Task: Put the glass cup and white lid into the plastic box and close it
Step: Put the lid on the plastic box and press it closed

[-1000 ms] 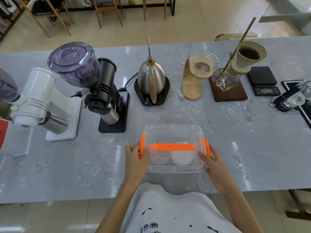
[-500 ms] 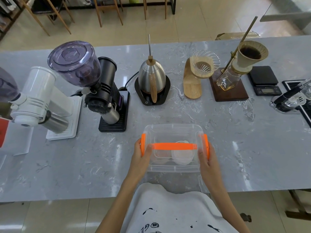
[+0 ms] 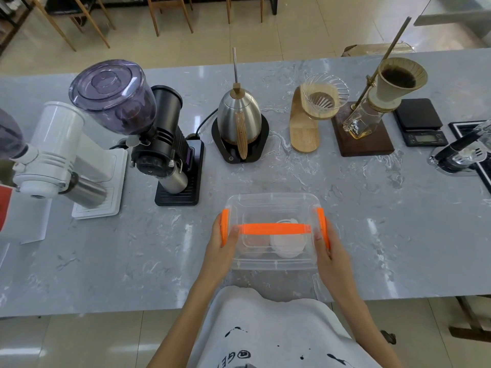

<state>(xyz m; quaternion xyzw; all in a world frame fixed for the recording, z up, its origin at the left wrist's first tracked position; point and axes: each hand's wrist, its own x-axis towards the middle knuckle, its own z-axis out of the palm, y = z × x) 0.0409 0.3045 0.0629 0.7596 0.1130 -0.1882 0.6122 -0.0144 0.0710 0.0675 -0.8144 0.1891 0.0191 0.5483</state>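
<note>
The clear plastic box (image 3: 273, 208) sits on the grey marble counter in front of me, its cover on and an orange handle (image 3: 275, 229) lying across the top. Orange latches sit at both ends. Through the clear cover I see the white lid (image 3: 288, 244) at the right and the glass cup (image 3: 252, 241) faintly at the left inside. My left hand (image 3: 221, 252) presses the left orange latch, thumb on the cover. My right hand (image 3: 329, 258) presses the right orange latch the same way.
Behind the box stand a black coffee grinder (image 3: 159, 144), a white grinder (image 3: 53, 158) at the left, a steel gooseneck kettle (image 3: 239, 120), a glass dripper on a wooden stand (image 3: 318, 102), a pour-over stand (image 3: 372, 120) and a black scale (image 3: 419, 123).
Both hands have slid in from the box's sides onto the orange end latches and now press them against the box. The box itself has stayed in place.
</note>
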